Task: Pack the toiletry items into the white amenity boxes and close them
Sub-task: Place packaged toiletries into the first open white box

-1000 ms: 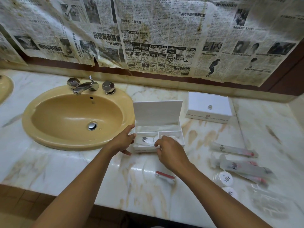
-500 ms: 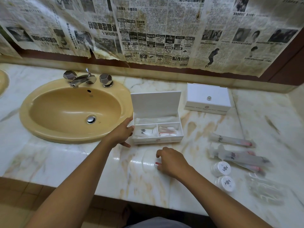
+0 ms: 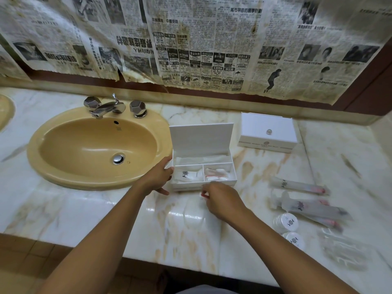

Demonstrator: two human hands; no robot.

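Your left hand (image 3: 158, 177) rests against the left wall of the open amenity box (image 3: 233, 176), fingers curled loosely round its corner to steady it. Your right hand (image 3: 220, 201) hovers just in front of the box, pinching a small red-and-white packet (image 3: 202, 195) between thumb and fingertips; most of the packet is hidden, so what it is cannot be told.

The open box is partly filled: a white sachet (image 3: 191, 174) lies in the front-left compartment, red-striped packets (image 3: 217, 174) in the front-right, and a pale wrapped piece seems to lie in the long rear compartment. Its lid (image 3: 201, 139) stands upright, so closing is not yet done.

The second box (image 3: 267, 132) sits shut at the back of the tabletop (image 3: 84, 211); whether it is packed cannot be seen.

Plenty remains to the right: long frosted tubes (image 3: 297, 185) and (image 3: 314, 209), two round capped pots (image 3: 287, 222) and (image 3: 293, 240), and a clear wrapped item (image 3: 343, 251), all well apart from the boxes.

By my judgement you are somewhere near the middle, with the pinched packet going in next.
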